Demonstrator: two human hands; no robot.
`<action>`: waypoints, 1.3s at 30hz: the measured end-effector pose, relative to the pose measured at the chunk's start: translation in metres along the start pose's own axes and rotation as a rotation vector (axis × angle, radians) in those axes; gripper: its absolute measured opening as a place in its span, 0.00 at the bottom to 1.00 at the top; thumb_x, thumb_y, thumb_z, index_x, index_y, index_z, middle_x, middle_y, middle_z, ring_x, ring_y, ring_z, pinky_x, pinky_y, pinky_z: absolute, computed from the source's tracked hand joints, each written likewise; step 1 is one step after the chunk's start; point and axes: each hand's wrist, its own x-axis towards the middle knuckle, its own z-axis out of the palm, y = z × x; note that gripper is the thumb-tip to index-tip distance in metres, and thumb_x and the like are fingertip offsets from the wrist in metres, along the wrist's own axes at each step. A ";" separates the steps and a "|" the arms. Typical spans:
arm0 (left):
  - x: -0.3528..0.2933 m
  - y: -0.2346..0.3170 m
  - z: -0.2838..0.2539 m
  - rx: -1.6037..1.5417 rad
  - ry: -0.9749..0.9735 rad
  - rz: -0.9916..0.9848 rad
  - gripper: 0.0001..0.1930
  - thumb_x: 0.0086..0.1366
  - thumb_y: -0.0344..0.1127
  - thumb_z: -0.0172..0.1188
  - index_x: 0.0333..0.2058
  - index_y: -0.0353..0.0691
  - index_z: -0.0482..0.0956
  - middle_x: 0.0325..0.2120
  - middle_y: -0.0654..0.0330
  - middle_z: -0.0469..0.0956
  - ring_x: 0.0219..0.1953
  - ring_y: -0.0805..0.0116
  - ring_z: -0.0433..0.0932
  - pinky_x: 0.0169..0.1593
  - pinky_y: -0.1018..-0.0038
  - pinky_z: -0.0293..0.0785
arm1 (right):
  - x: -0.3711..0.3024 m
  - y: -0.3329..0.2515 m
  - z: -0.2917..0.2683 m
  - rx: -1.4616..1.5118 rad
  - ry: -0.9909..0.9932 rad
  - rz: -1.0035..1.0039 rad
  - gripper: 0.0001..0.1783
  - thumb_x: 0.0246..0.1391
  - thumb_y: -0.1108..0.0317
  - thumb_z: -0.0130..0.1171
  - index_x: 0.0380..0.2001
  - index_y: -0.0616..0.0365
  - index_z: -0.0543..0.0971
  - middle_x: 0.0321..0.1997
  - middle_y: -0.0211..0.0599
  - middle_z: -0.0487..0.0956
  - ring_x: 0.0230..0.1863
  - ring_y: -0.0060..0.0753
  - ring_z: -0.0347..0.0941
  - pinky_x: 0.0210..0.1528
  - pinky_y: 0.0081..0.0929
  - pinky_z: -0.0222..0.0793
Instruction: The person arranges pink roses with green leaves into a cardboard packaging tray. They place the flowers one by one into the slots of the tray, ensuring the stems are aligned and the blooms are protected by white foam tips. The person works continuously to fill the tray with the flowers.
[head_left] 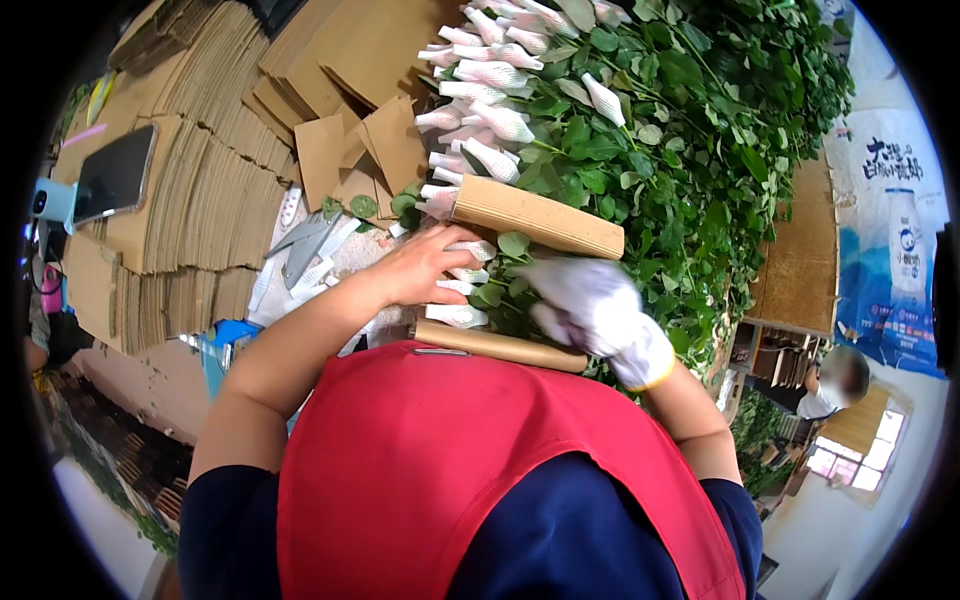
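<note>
My bare left hand (425,265) lies over a row of rose buds in white foam net sleeves (456,316), its fingers spread between them. These buds and their green leaves (490,294) sit between two upright sides of brown corrugated cardboard: a far flap (540,220) and a near flap (505,346) against my red apron. My right hand (595,305), in a white glove with a yellow cuff edge, is over the stems between the flaps. It is smeared by motion, so its fingers and anything in them cannot be made out.
Many net-sleeved buds (490,75) with leafy stems (670,130) are heaped beyond. Cardboard sheets (200,190) are stacked at left, with a phone (115,172) on them. A grey stapler-like tool (305,245) lies near my left forearm. Another person (840,380) is far right.
</note>
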 end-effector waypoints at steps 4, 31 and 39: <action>0.000 0.012 0.003 -0.210 0.131 -0.204 0.31 0.57 0.38 0.72 0.56 0.37 0.71 0.55 0.52 0.74 0.56 0.54 0.75 0.58 0.62 0.72 | -0.015 0.020 0.081 -0.098 -0.359 0.161 0.43 0.47 0.48 0.61 0.63 0.61 0.67 0.66 0.62 0.63 0.67 0.66 0.58 0.68 0.62 0.51; 0.001 0.019 0.030 -0.103 0.657 -0.694 0.14 0.70 0.40 0.57 0.33 0.32 0.76 0.18 0.40 0.73 0.25 0.34 0.74 0.30 0.52 0.70 | 0.003 0.017 0.085 -0.054 -0.554 0.275 0.40 0.45 0.54 0.64 0.59 0.60 0.64 0.62 0.59 0.63 0.64 0.63 0.59 0.67 0.59 0.52; -0.020 0.012 0.009 -0.068 0.597 -0.796 0.14 0.71 0.40 0.56 0.37 0.33 0.79 0.22 0.39 0.78 0.27 0.37 0.78 0.31 0.54 0.73 | 0.003 0.016 0.084 -0.043 -0.526 0.247 0.37 0.46 0.55 0.64 0.56 0.60 0.65 0.62 0.60 0.63 0.64 0.63 0.59 0.67 0.61 0.51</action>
